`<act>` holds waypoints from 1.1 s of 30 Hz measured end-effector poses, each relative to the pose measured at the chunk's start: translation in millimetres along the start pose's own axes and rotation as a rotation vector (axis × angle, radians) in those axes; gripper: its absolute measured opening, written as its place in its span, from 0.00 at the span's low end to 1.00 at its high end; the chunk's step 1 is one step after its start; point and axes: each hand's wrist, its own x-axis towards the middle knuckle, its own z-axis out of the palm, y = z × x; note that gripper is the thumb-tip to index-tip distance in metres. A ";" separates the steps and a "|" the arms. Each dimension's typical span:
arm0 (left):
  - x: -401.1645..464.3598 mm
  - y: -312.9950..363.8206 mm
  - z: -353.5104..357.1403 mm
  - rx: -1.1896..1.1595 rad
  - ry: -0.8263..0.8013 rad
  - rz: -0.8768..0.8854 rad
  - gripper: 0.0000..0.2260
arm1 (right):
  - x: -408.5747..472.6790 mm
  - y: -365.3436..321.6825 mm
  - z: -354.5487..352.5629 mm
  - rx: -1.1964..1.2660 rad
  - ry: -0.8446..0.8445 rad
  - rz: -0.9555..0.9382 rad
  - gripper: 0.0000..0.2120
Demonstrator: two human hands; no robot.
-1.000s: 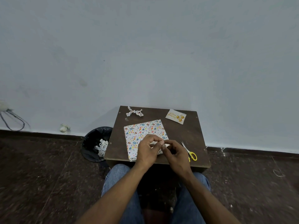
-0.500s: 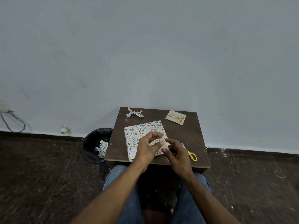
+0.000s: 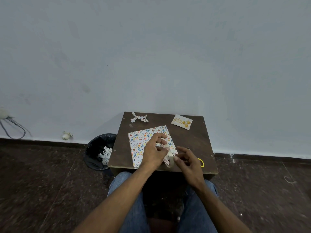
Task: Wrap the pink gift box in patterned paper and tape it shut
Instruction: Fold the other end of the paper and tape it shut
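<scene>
Evidently light and stiff, the wrapped gift box lies flat under the left hand, which holds a roll of masking tape; the right hand, fingers loosely curled, picks at the tape's thin, clingy end just beside it.

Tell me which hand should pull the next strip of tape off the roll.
Right, probably. The left hand already grips the tape roll over the wrapped box; the right hand has its fingertips at the roll's edge.

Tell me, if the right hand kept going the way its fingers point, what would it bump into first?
Most likely the tape roll that the left hand holds; the right hand points left towards it, nearly touching. Depth is unclear.
</scene>
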 end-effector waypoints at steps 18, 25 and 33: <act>-0.9 -6.2 -6.6 0.025 -0.039 0.011 0.17 | 34.1 23.6 -49.3 -0.994 -0.057 0.560 0.19; -0.1 -4.7 -10.3 0.004 -0.049 -0.011 0.15 | 46.7 25.6 -47.5 -0.221 -0.106 0.779 0.10; 1.0 -4.2 -17.6 0.044 -0.087 -0.007 0.14 | 45.1 -1.2 -60.2 0.095 -0.351 0.374 0.07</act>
